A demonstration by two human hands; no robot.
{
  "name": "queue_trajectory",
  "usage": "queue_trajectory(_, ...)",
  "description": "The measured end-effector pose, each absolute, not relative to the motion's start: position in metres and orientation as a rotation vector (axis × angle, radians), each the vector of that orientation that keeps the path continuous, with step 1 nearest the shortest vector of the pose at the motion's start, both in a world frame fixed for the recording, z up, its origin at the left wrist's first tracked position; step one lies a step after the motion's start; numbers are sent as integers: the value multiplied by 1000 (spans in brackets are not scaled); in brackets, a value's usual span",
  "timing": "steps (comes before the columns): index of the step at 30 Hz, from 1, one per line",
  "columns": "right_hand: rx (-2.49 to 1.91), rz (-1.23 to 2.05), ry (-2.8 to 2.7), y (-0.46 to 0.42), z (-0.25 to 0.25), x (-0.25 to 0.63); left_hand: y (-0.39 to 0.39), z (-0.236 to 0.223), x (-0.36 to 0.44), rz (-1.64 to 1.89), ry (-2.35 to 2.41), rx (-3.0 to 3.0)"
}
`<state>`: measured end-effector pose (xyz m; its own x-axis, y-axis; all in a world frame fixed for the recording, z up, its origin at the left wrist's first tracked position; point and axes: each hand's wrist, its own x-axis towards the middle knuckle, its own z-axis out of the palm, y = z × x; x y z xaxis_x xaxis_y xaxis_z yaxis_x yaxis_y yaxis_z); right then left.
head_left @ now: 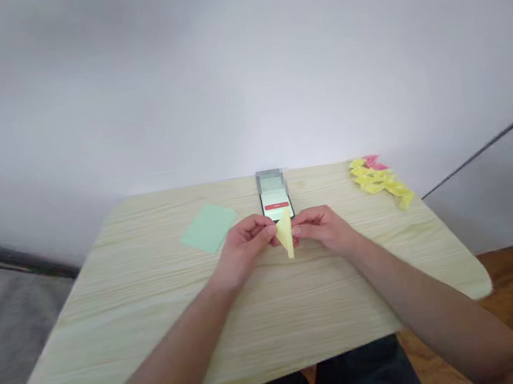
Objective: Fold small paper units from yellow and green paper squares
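Bearings were read from my place at the near edge of the wood-grain table (123, 304), with twelve toward the wall. At eleven o'clock lay flat pale-green paper (209, 228), turned cornerwise and set to the side, probably to be within reach without crowding my hands. Just short of twelve, my left hand (247, 242) was clamped, thumb against fingers, on the nine-o'clock corner of a yellow folded paper (285, 234). Beyond that piece, at twelve, lay a phone (273, 189), its lit screen showing a red bar; I judged it squared to me for easy viewing. The yellow paper itself was at twelve, between my hands and over the near end of the phone as seen from above. Its long axis ran from twelve to six, the narrow tip pointing to twelve and the blunt end to six. Just past twelve, my right hand (323, 227) was pinched on its three-o'clock edge, presumably so that the small piece stayed steady from both sides. At one o'clock, yellow and pink folded pieces (379, 184) lay bunched, apparently set aside; whether they were joined I could not tell.
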<state>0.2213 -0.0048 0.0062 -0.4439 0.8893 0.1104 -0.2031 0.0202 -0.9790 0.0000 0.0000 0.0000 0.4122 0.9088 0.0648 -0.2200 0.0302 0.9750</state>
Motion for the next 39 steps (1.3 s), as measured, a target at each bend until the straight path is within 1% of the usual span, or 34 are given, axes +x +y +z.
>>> queue_trajectory(11, -738, 1614, -1429, -7, 11, 221, -2, 3, 4, 1031, 766, 1257)
queue_trajectory(21, -896, 1480, -1384, -8, 9, 217, -8, 15, 8, 1042, 902, 1278)
queue_trajectory(26, -987, 1391, -1454, -9, 3, 218, -9, 16, 11, 1054, 942, 1264)
queue_trajectory(31, -1056, 1300, -1516, -8, 0, 218, -9, 15, 11, 1046, 910, 1263)
queue_trajectory(39, -991, 1390, -1442, -6, 7, 217, -11, 13, 8, 1064, 739, 1228)
